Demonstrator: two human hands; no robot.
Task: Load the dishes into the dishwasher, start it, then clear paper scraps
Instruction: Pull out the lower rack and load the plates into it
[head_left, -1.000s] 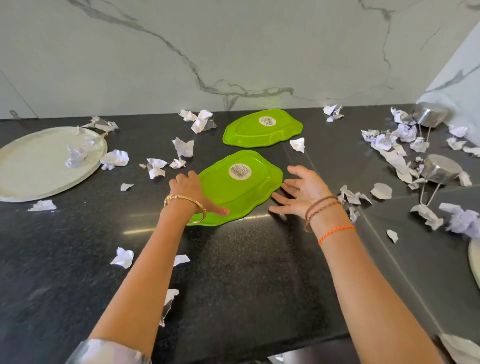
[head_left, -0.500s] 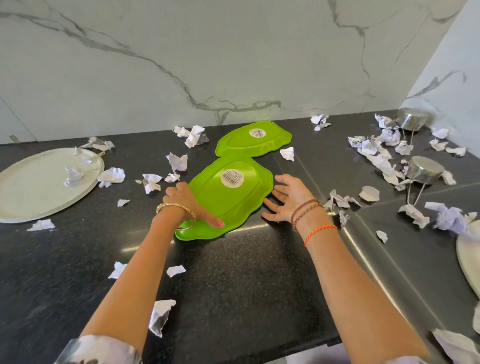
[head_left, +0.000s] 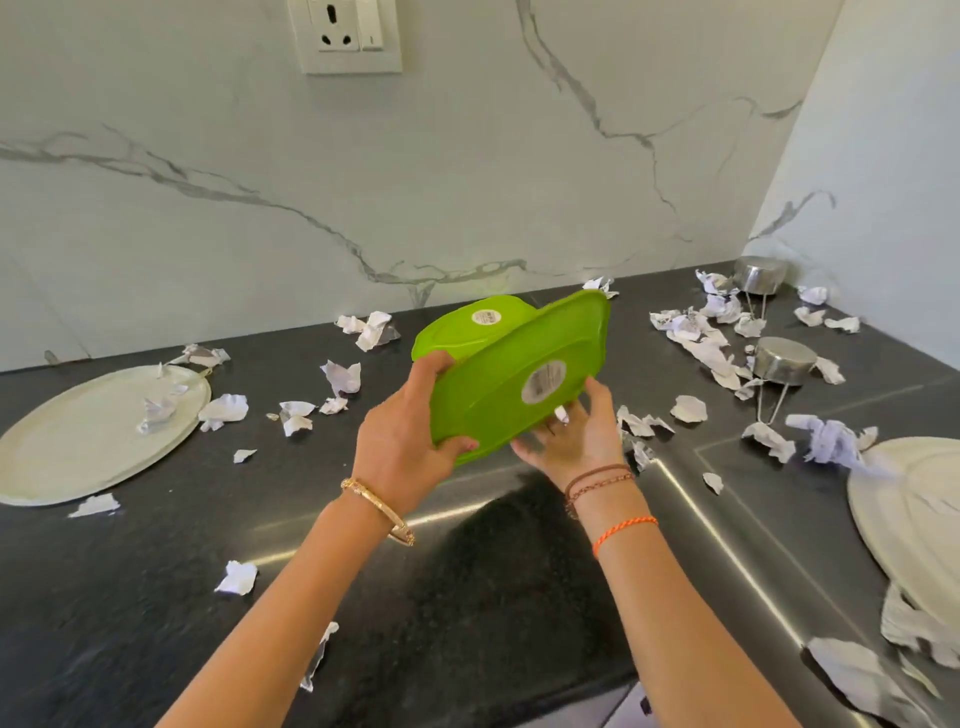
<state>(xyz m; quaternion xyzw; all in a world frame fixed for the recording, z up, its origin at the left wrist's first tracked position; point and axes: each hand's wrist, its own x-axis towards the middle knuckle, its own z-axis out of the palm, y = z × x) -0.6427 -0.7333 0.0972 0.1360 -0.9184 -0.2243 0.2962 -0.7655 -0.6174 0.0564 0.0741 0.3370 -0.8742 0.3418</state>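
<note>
The black counter fills the lower part of the view, under a white marble wall with a socket at 12 o'clock. A pale round plate lies on the counter at 9 o'clock with crumpled paper on it, and the rim of a second pale plate shows at 3 o'clock. Near the centre, a green plate is lifted off the counter and tilted, underside up, its round sticker showing. Behind it, toward 12 o'clock, another green plate lies face down on the counter, partly hidden by the lifted one. The left hand grasps the lifted plate's near-left edge, thumb on top and fingers curled under. The right hand supports its lower right edge from below, fingers spread and only slightly bent against the underside. Two small steel cups with wire handles stand at 2 o'clock. Torn paper scraps are scattered over the counter, thickest around the cups.
</note>
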